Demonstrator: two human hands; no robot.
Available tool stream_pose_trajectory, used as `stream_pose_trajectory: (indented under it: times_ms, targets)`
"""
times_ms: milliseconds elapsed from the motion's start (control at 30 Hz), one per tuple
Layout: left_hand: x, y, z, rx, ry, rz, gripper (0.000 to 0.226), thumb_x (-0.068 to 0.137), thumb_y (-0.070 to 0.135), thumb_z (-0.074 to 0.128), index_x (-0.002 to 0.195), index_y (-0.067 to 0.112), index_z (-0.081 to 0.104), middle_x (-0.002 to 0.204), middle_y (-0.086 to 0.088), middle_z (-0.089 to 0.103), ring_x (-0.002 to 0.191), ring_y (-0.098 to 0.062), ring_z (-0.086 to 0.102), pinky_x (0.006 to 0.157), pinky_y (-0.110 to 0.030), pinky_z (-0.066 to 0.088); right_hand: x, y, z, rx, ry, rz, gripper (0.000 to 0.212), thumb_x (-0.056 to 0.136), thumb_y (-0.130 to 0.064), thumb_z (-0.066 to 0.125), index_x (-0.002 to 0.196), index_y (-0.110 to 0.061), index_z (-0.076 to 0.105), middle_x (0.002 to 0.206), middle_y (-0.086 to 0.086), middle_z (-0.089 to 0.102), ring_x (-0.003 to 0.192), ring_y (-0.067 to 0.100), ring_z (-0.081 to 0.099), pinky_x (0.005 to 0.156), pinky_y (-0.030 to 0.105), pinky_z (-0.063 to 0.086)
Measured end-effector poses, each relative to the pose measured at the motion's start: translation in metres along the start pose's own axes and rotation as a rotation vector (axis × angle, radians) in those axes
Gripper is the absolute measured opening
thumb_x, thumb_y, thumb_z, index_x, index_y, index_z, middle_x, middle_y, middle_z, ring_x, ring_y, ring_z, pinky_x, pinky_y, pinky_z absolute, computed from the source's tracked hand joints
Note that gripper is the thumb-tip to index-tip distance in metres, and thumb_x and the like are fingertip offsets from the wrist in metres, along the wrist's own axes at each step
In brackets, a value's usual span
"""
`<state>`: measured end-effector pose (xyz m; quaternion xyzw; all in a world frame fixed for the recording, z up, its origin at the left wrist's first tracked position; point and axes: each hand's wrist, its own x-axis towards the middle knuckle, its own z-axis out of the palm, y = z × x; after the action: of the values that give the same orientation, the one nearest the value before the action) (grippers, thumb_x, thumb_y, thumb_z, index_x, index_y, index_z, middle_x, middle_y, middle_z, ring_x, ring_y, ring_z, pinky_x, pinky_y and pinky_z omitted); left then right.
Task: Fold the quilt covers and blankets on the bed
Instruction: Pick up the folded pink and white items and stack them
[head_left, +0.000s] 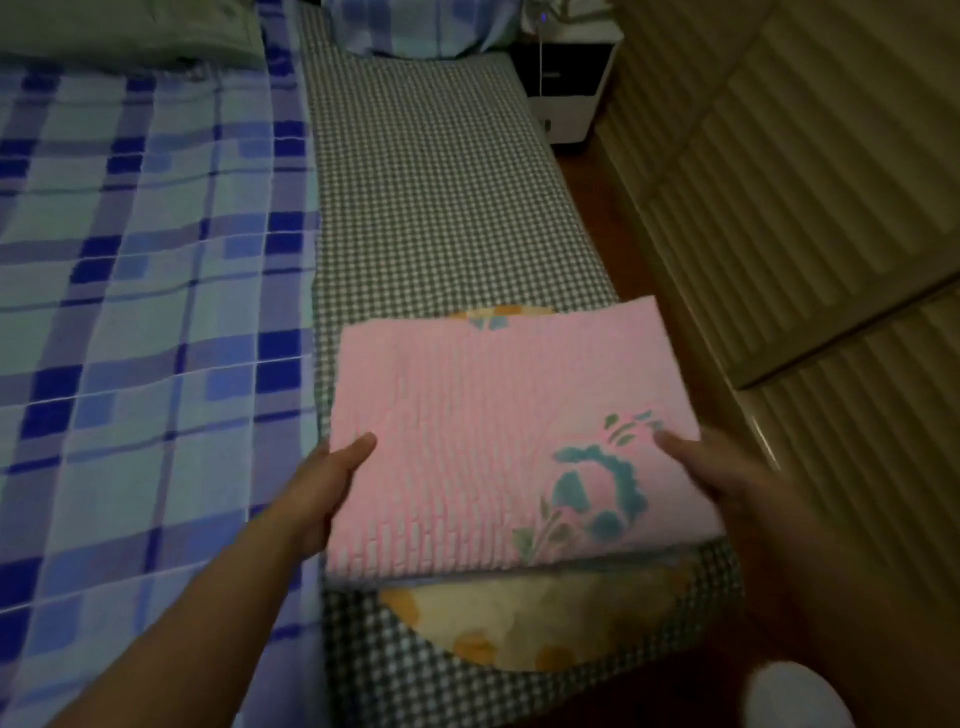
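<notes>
Where the gingham-covered bed (447, 208) nears its foot edge, a folded pink blanket (498, 441) lies atop a yellow floral blanket (524, 618). The left hand (322, 488) grips the pink blanket's left edge, thumb on top, fingers hidden beneath. The right hand (727, 478) holds its right edge likewise. A blue plaid quilt cover (145, 312) lies spread along the bed's left side.

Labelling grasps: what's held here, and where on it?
The folded pink blanket, held by its two side edges: left hand on its left edge, right hand on its right, thumbs on top.
</notes>
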<state>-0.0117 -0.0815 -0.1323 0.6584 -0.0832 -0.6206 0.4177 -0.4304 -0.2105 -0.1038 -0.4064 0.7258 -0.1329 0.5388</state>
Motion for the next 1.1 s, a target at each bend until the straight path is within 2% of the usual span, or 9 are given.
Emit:
stream_pose_trajectory:
  times_ms: [267, 367, 433, 500, 600, 700, 833, 933, 1100]
  targets:
    - [0.034, -0.025, 0.004, 0.153, 0.087, 0.093, 0.046, 0.091, 0.013, 0.065, 0.135, 0.026, 0.054, 0.120, -0.002, 0.071, 0.101, -0.025, 0.071, 0.084, -0.045, 0.056, 0.066, 0.072, 0.008, -0.156, 0.056, -0.025, 0.040, 0.088, -0.046, 0.067, 0.112, -0.013, 0.068, 0.106, 0.009, 0.073, 0.092, 0.030, 0.070, 0.085, 0.049, 0.057]
    - [0.010, -0.021, 0.006, 0.615, 0.114, 0.307, 0.061, 0.095, 0.024, 0.062, 0.149, 0.038, 0.038, 0.135, 0.008, 0.059, 0.112, -0.021, 0.063, 0.094, -0.046, 0.051, 0.063, 0.067, 0.006, -0.226, 0.090, 0.009, 0.037, 0.092, -0.031, 0.067, 0.119, -0.005, 0.064, 0.115, 0.017, 0.068, 0.101, 0.035, 0.066, 0.085, 0.041, 0.052]
    - [0.005, -0.022, 0.013, 1.014, 0.353, 0.352, 0.073, 0.094, 0.026, 0.058, 0.156, 0.030, 0.019, 0.148, -0.010, 0.042, 0.123, -0.036, 0.051, 0.101, -0.053, 0.044, 0.053, 0.054, 0.017, -0.433, 0.256, -0.006, 0.045, 0.089, -0.026, 0.069, 0.126, -0.001, 0.056, 0.122, 0.023, 0.062, 0.108, 0.039, 0.060, 0.090, 0.042, 0.049]
    - [0.000, -0.014, 0.040, 1.272, 0.492, 0.596, 0.069, 0.096, 0.036, 0.051, 0.156, 0.024, 0.019, 0.154, -0.022, 0.030, 0.137, -0.044, 0.035, 0.110, -0.058, 0.035, 0.042, 0.032, 0.042, -0.687, 0.538, -0.259, 0.049, 0.085, -0.019, 0.067, 0.129, -0.003, 0.051, 0.126, 0.023, 0.057, 0.114, 0.040, 0.054, 0.096, 0.044, 0.043]
    - [0.019, -0.009, 0.102, 1.575, 0.245, 0.904, 0.060, 0.101, 0.054, 0.028, 0.156, 0.036, 0.011, 0.165, -0.009, 0.009, 0.152, -0.036, 0.005, 0.121, -0.057, 0.013, 0.030, -0.019, 0.092, -0.926, 0.617, -0.711, 0.061, 0.093, -0.039, 0.051, 0.148, -0.015, 0.037, 0.152, 0.018, 0.036, 0.141, 0.036, 0.031, 0.118, 0.048, 0.023]
    - [0.078, -0.021, 0.123, 1.694, 0.329, 0.788, 0.065, 0.098, 0.064, 0.012, 0.158, 0.038, 0.006, 0.167, -0.005, -0.002, 0.152, -0.033, -0.012, 0.120, -0.058, -0.003, 0.085, -0.021, 0.115, -1.067, 0.629, -0.679, 0.065, 0.098, -0.056, 0.030, 0.154, -0.024, 0.027, 0.163, 0.010, 0.017, 0.151, 0.036, 0.009, 0.121, 0.055, 0.004]
    - [0.147, -0.071, 0.104, 1.692, 0.472, 0.657, 0.072, 0.096, 0.069, 0.013, 0.158, 0.036, 0.002, 0.166, -0.012, 0.000, 0.152, -0.037, -0.006, 0.118, -0.064, -0.002, 0.171, 0.051, 0.117, -1.010, 0.669, -0.557, 0.064, 0.100, -0.058, 0.029, 0.152, -0.020, 0.037, 0.159, 0.011, 0.031, 0.145, 0.040, 0.026, 0.108, 0.060, 0.032]
    - [0.158, -0.083, 0.111, 1.659, 0.464, 0.675, 0.074, 0.096, 0.068, 0.021, 0.159, 0.033, 0.005, 0.166, -0.015, 0.002, 0.152, -0.040, -0.005, 0.117, -0.067, -0.001, 0.187, 0.060, 0.122, -0.992, 0.673, -0.621, 0.061, 0.101, -0.053, 0.036, 0.150, -0.017, 0.040, 0.157, 0.012, 0.034, 0.143, 0.040, 0.031, 0.108, 0.056, 0.034]
    - [0.119, -0.054, 0.133, 1.607, 0.465, 0.643, 0.069, 0.096, 0.058, 0.019, 0.159, 0.032, 0.007, 0.166, -0.011, -0.004, 0.150, -0.041, -0.015, 0.115, -0.068, -0.005, 0.146, 0.022, 0.123, -1.049, 0.722, -0.615, 0.063, 0.100, -0.054, 0.025, 0.153, -0.020, 0.032, 0.161, 0.008, 0.027, 0.149, 0.039, 0.016, 0.117, 0.061, 0.013]
